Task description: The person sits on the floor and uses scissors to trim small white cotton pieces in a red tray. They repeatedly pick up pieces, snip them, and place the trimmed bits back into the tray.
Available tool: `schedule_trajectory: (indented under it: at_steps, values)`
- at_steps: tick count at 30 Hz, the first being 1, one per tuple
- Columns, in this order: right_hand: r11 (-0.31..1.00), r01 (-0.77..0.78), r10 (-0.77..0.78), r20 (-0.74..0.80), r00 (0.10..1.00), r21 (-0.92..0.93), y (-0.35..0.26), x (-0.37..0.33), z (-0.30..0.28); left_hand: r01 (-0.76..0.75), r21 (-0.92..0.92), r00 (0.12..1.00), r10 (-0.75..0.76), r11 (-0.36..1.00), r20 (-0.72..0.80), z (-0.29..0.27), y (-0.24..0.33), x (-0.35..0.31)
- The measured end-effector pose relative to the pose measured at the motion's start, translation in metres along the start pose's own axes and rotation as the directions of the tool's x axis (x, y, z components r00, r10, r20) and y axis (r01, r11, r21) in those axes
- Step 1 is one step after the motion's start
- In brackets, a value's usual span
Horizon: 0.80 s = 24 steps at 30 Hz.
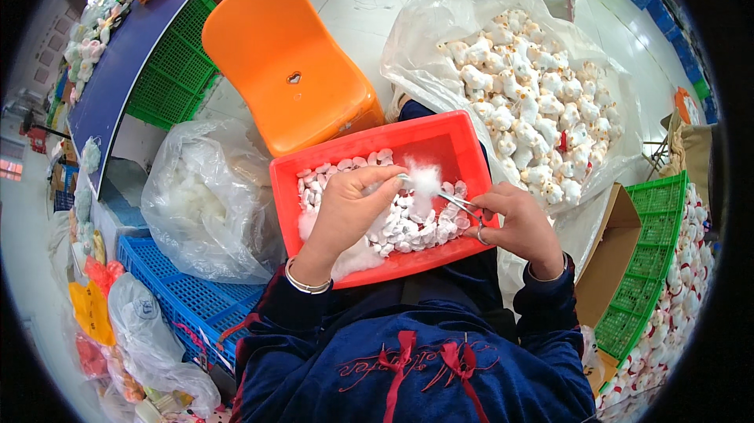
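Note:
A red tub point(284, 187) rests on my lap, with many small white plush pieces point(408, 227) and loose fluff point(357, 260) in it. Over the tub my left hand point(349, 207) pinches a small pale piece point(404, 178), mostly hidden by the fingertips. Ring-handled metal forceps point(463, 205) are in my right hand point(514, 223), fingers through the loops. Their tips reach into a tuft of white stuffing point(424, 181) beside the left fingertips. Whether the tuft touches the pinched piece I cannot make out.
An orange chair point(290, 69) stands ahead of the tub. At right is a big clear bag point(416, 38) of small white plush toys point(542, 109); at left, a bag of stuffing point(208, 195) by a blue crate point(181, 289). A cardboard box point(613, 258) and green crate point(648, 258) flank my right arm.

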State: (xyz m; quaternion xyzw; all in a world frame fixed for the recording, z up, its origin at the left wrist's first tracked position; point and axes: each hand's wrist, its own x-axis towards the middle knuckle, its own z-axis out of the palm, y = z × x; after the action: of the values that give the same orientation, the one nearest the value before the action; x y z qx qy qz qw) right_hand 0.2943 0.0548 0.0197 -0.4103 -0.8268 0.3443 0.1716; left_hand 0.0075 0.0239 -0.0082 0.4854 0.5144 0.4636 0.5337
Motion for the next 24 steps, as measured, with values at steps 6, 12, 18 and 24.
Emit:
schedule_trajectory:
  at_steps: [6,12,18,24]
  values:
    - [0.996,0.026,-0.024,0.019,1.0,-0.086,-0.007,0.005,0.003,0.069,0.029,0.998,-0.069,0.997,-0.006,0.007,0.014,-0.004]
    - [0.998,0.063,-0.063,0.058,0.996,-0.009,-0.007,0.004,0.003,0.103,-0.051,0.992,-0.099,0.993,0.075,0.001,0.006,-0.001]
    - [0.995,0.085,-0.088,0.065,0.994,0.049,0.002,0.002,0.006,0.089,-0.095,0.991,-0.079,0.991,0.106,-0.002,0.007,-0.002]
    - [0.994,0.063,-0.071,0.085,0.994,0.094,0.001,0.003,0.008,-0.065,-0.051,0.994,0.069,0.997,0.089,-0.002,-0.002,0.002]
